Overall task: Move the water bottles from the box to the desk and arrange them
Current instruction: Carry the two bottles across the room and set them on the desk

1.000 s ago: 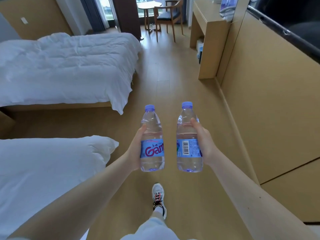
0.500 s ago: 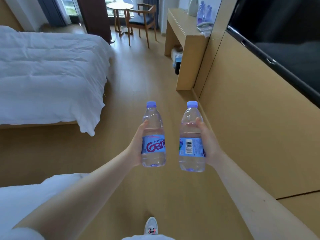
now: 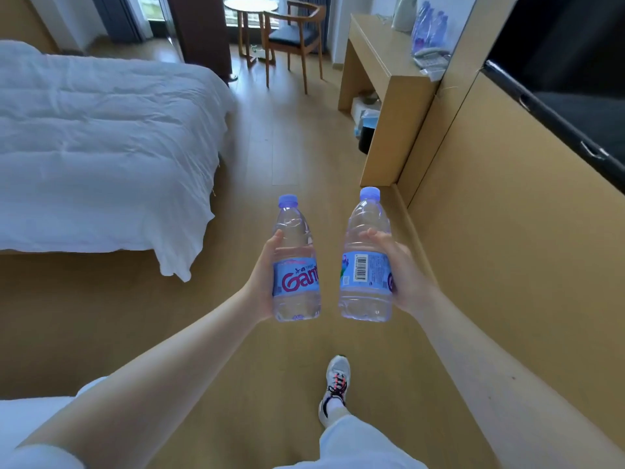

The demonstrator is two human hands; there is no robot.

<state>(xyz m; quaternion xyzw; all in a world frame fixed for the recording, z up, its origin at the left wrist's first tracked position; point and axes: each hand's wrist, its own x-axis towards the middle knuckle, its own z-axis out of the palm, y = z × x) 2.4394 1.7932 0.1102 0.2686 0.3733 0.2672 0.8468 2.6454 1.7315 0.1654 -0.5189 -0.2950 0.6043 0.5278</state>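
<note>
I carry two clear water bottles with purple caps and blue labels, upright at chest height over the wooden floor. My left hand (image 3: 262, 282) grips the left bottle (image 3: 296, 265) round its label. My right hand (image 3: 404, 272) grips the right bottle (image 3: 365, 262), which tilts slightly right, barcode facing me. The wooden desk (image 3: 375, 52) stands ahead on the right against the wall. Several more bottles (image 3: 429, 28) stand at its far end beside a white kettle (image 3: 404, 11). No box is in view.
A bed with a white duvet (image 3: 101, 147) fills the left. A wooden chair (image 3: 297, 38) and a small round table (image 3: 252, 8) stand by the window ahead. A dark bin (image 3: 367, 137) sits under the desk. A wall panel with a TV (image 3: 575, 79) runs along the right.
I have walked forward along the aisle: the desk and chair are nearer and the near bed has dropped out of view. Both bottles stay gripped; the right one now tilts a little.
</note>
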